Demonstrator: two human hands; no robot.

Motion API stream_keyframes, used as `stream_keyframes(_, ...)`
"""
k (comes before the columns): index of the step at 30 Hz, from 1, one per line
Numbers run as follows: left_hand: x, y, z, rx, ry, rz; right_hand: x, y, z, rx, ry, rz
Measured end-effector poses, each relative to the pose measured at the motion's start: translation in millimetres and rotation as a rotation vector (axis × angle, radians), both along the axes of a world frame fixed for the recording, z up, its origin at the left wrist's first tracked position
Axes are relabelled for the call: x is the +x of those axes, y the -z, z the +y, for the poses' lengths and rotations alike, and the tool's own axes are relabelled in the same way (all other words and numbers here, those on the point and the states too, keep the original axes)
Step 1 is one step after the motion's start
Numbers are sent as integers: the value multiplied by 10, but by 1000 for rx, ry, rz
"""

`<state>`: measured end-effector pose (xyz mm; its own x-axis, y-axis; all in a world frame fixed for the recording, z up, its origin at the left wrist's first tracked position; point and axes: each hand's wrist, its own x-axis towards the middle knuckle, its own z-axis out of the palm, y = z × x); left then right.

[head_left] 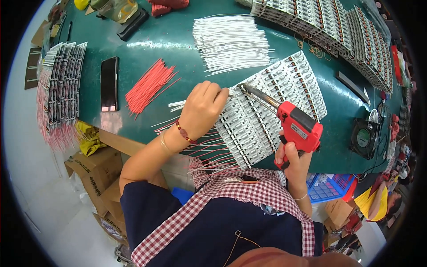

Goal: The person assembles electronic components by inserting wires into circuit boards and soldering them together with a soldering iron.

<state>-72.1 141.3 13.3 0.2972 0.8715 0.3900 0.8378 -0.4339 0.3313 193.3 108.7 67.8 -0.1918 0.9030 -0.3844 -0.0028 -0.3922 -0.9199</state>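
My left hand is closed on a few white wires, whose ends stick out on its left side. Its fingertips are at the upper left corner of a panel of small circuit boards, which lies slanted on the green table. Red and white wires trail from the panel's lower left edge toward my lap. My right hand grips a red and black soldering gun by its handle. The gun's tip meets the panel corner just right of my left fingers; the exact contact is too small to tell.
A pile of white wires and a bundle of red wires lie beyond. Stacked panels stand far right, wired panels far left. A phone and a small black fan flank the work. A blue basket sits below right.
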Motion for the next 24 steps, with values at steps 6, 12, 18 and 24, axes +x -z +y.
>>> stream_keyframes(6,-25,-15,29,-49,-2,-89,-69,-50,30,34,-74,-151)
stream_keyframes(12,-29,11,39,-26,-12,-106,-60,-24,3,-35,2,-112)
stream_keyframes(18,-40,21,13,-43,-12,-118,-16,11,-40,3,-20,-137)
stream_keyframes(24,-34,27,17,-43,-18,-127,-12,24,-57,2,-59,-220)
